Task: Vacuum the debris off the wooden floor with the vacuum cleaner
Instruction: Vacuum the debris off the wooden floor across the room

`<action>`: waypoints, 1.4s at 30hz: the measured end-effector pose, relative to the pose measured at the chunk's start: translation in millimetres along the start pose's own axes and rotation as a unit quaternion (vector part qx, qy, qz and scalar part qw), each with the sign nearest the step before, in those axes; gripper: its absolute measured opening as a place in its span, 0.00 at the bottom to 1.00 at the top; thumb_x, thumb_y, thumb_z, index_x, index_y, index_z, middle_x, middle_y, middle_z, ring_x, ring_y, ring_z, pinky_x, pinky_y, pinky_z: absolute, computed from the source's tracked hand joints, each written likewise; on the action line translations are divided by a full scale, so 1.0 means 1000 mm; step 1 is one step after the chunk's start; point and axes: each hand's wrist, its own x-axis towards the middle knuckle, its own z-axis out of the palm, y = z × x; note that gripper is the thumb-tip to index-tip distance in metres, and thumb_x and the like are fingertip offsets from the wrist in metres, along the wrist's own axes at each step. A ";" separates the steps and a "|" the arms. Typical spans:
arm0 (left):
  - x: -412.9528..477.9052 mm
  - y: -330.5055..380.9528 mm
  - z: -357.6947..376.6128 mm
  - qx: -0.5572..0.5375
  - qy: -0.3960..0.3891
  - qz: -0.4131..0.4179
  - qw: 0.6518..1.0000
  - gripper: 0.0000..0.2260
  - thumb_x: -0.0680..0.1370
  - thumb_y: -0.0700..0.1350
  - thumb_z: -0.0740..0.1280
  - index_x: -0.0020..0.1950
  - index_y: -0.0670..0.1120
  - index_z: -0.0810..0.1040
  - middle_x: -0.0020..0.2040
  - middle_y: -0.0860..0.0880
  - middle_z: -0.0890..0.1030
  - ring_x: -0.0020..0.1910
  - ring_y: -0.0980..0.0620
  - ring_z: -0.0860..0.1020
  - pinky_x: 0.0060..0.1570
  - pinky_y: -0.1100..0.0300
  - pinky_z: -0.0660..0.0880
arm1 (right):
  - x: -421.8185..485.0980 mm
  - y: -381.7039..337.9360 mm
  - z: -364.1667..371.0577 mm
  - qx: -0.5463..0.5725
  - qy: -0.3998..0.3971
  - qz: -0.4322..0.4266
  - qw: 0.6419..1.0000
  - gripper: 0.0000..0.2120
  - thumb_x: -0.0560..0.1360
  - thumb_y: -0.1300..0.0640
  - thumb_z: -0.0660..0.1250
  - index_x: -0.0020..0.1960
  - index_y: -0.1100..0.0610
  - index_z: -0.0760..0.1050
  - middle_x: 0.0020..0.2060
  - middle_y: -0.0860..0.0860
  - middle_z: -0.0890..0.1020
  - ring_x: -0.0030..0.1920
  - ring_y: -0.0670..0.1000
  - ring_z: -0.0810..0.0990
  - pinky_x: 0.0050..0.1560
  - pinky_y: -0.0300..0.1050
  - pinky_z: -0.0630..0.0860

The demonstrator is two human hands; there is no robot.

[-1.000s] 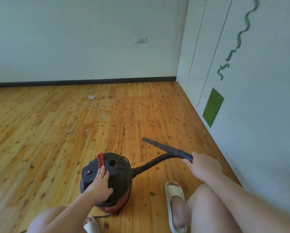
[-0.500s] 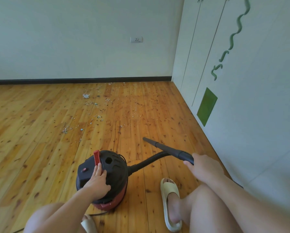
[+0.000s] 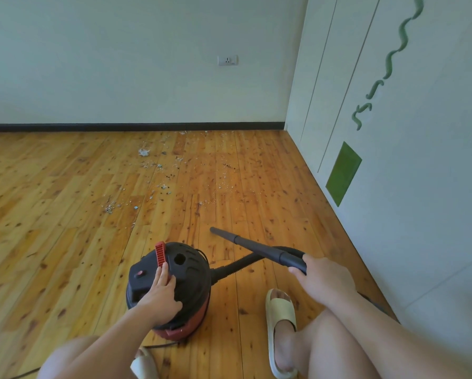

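A small round vacuum cleaner [image 3: 187, 280], black on top with a red base and a red handle, stands on the wooden floor [image 3: 51, 228] in front of me. My left hand [image 3: 159, 292] rests flat on its lid, fingers straight beside the red handle. My right hand [image 3: 323, 281] grips the black hose wand [image 3: 252, 246], whose nozzle points left and forward just above the floor. Grey and white debris [image 3: 158, 173] lies scattered farther ahead, apart from the nozzle.
A white wall with a black skirting board [image 3: 133, 127] and a socket [image 3: 227, 60] closes the far side. White wardrobe doors [image 3: 393, 160] with green decoration run along the right. My feet wear pale slippers [image 3: 280, 318]; a cord trails behind the vacuum.
The view has shifted a little; the wand has swung so its nozzle sits slightly farther left. My left hand has stayed on the lid and my right on the wand.
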 end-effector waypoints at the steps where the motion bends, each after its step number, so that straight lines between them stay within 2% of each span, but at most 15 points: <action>1: 0.003 0.000 0.000 0.000 0.002 0.001 1.000 0.37 0.83 0.50 0.63 0.84 0.43 0.45 0.80 0.45 0.28 0.80 0.45 0.31 0.80 0.51 0.54 | 0.005 -0.002 0.002 0.005 -0.001 0.010 1.000 0.23 0.83 0.34 0.52 0.67 0.49 0.71 0.48 0.45 0.82 0.43 0.47 0.80 0.38 0.38 0.76; 3: 0.008 -0.002 0.000 -0.001 0.006 0.006 1.000 0.37 0.82 0.49 0.63 0.84 0.44 0.45 0.79 0.46 0.27 0.80 0.46 0.31 0.80 0.52 0.54 | 0.015 -0.005 0.006 0.018 -0.002 0.030 0.999 0.23 0.83 0.34 0.52 0.65 0.49 0.72 0.47 0.46 0.82 0.44 0.48 0.81 0.40 0.41 0.79; 7: 0.019 -0.008 -0.002 0.004 0.030 0.011 0.999 0.36 0.82 0.49 0.63 0.84 0.46 0.46 0.79 0.49 0.25 0.79 0.48 0.30 0.79 0.55 0.59 | 0.038 -0.010 0.011 0.028 -0.011 0.056 0.998 0.23 0.84 0.35 0.52 0.66 0.49 0.71 0.47 0.47 0.82 0.44 0.49 0.81 0.37 0.41 0.76; 10: 0.027 -0.009 -0.007 0.002 0.040 0.017 0.999 0.36 0.82 0.48 0.63 0.84 0.46 0.46 0.79 0.50 0.25 0.79 0.50 0.30 0.79 0.55 0.60 | 0.056 -0.016 0.014 0.035 -0.013 0.069 0.997 0.23 0.84 0.36 0.54 0.67 0.50 0.71 0.50 0.48 0.82 0.47 0.50 0.83 0.44 0.43 0.81; 12: 0.033 -0.009 -0.012 -0.002 0.047 0.024 0.999 0.36 0.82 0.48 0.63 0.84 0.47 0.47 0.79 0.51 0.25 0.79 0.50 0.30 0.78 0.55 0.61 | 0.068 -0.019 0.017 0.041 -0.015 0.078 0.996 0.23 0.84 0.36 0.54 0.68 0.50 0.71 0.51 0.48 0.82 0.49 0.50 0.83 0.45 0.44 0.82; 18: 0.053 -0.006 -0.021 -0.024 0.064 0.031 0.997 0.35 0.81 0.48 0.63 0.84 0.48 0.48 0.79 0.54 0.26 0.81 0.52 0.35 0.75 0.57 0.67 | 0.094 -0.011 0.019 0.029 -0.028 0.111 0.993 0.22 0.84 0.35 0.53 0.65 0.50 0.71 0.45 0.48 0.81 0.42 0.49 0.82 0.32 0.40 0.71; 22: 0.064 -0.004 -0.025 -0.032 0.063 0.038 0.997 0.36 0.81 0.48 0.64 0.84 0.48 0.48 0.78 0.55 0.25 0.80 0.52 0.33 0.76 0.58 0.65 | 0.107 -0.004 0.011 0.028 -0.026 0.133 0.990 0.20 0.84 0.36 0.53 0.62 0.50 0.71 0.43 0.47 0.79 0.39 0.48 0.79 0.28 0.39 0.65; 27: 0.082 -0.002 -0.032 -0.035 0.054 0.035 0.997 0.36 0.81 0.49 0.65 0.84 0.47 0.49 0.78 0.54 0.26 0.79 0.53 0.32 0.78 0.56 0.61 | 0.123 0.006 0.005 0.026 -0.029 0.153 0.988 0.20 0.84 0.37 0.54 0.63 0.50 0.72 0.44 0.47 0.79 0.41 0.48 0.80 0.31 0.40 0.70; 31: 0.098 0.000 -0.036 -0.030 0.048 0.030 0.998 0.36 0.81 0.50 0.65 0.84 0.48 0.50 0.78 0.53 0.26 0.79 0.52 0.31 0.78 0.56 0.61 | 0.133 0.019 -0.001 0.014 -0.038 0.168 0.985 0.21 0.84 0.37 0.52 0.64 0.51 0.71 0.46 0.48 0.80 0.44 0.49 0.80 0.36 0.41 0.76; 35: 0.103 0.007 -0.048 -0.022 0.031 0.020 0.999 0.36 0.81 0.51 0.65 0.84 0.47 0.50 0.80 0.51 0.27 0.80 0.51 0.32 0.78 0.56 0.59 | 0.145 0.029 -0.019 0.034 -0.051 0.202 0.977 0.22 0.84 0.37 0.54 0.66 0.52 0.73 0.53 0.50 0.81 0.51 0.52 0.81 0.39 0.43 0.73; 38: 0.100 0.008 -0.057 -0.028 0.010 0.017 0.999 0.35 0.82 0.52 0.64 0.84 0.47 0.50 0.81 0.49 0.30 0.81 0.49 0.35 0.80 0.54 0.55 | 0.154 0.029 -0.043 0.046 -0.057 0.214 0.974 0.21 0.84 0.38 0.56 0.62 0.53 0.76 0.46 0.50 0.78 0.45 0.52 0.78 0.37 0.44 0.71; 42: 0.097 0.005 -0.059 -0.064 0.001 0.033 0.997 0.34 0.82 0.52 0.66 0.83 0.50 0.53 0.82 0.50 0.35 0.82 0.50 0.39 0.80 0.53 0.57 | 0.162 0.022 -0.069 0.031 -0.046 0.208 0.976 0.17 0.84 0.40 0.58 0.53 0.54 0.74 0.37 0.50 0.74 0.43 0.53 0.78 0.32 0.43 0.68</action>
